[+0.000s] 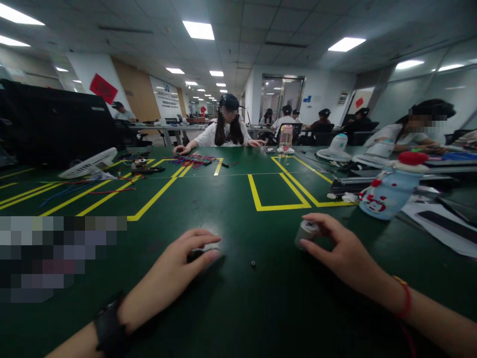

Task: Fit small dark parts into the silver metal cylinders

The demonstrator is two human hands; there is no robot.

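The right hand point(341, 248) is gripping a small grey cylinder point(306, 231) near the desk's point(238, 308) near edge; the left hand point(179, 268) is pressing a flat dark part point(203, 252), fingers together. Both grips should be staying low, clear of the loose screw point(253, 263) lying between them.

A light blue bottle point(391, 191) with a red cap lies tilted on the green table point(238, 298), and everything else is placed from it. Just to its left run yellow tape outlines point(278, 191); behind it stand small white desk fans point(337, 149), and farther back to the left a clear pink-tinted bottle point(285, 137) stands upright before a seated person in a white top point(225, 132). Far to its left lie a bundle of coloured wires point(194, 160), another white fan point(89, 163) lying flat and a dark monitor point(55, 124), while papers point(439, 219) lie just to its right, with another seated person point(406, 134) behind them.
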